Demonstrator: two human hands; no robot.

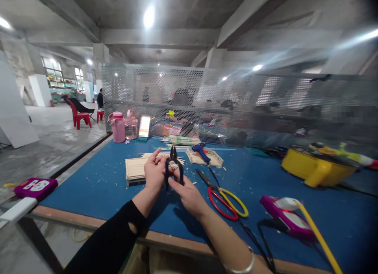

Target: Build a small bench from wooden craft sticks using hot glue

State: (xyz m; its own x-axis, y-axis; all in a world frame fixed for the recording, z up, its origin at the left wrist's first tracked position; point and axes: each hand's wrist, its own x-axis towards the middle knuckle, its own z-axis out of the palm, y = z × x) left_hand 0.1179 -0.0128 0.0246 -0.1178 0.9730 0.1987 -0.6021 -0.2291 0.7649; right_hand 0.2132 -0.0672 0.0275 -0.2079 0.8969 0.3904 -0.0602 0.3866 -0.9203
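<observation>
My left hand (153, 172) and my right hand (189, 193) meet above the blue table (100, 187). Between them stands a pair of blue-handled pliers (173, 168), jaws pointing up. My right hand grips the pliers' handles. The fingers of my left hand pinch a thin wooden stick (165, 158) near the jaws. Just behind my left hand lies a flat panel of wooden sticks (134, 169).
Red and yellow scissors (224, 195) lie right of my hands. A blue glue gun (202, 152) rests on a small stick frame (215, 159). A yellow pot (315, 167), purple power strips (288, 219) (35, 186), pink jugs (118, 126) and a mesh screen (236, 104) surround the table.
</observation>
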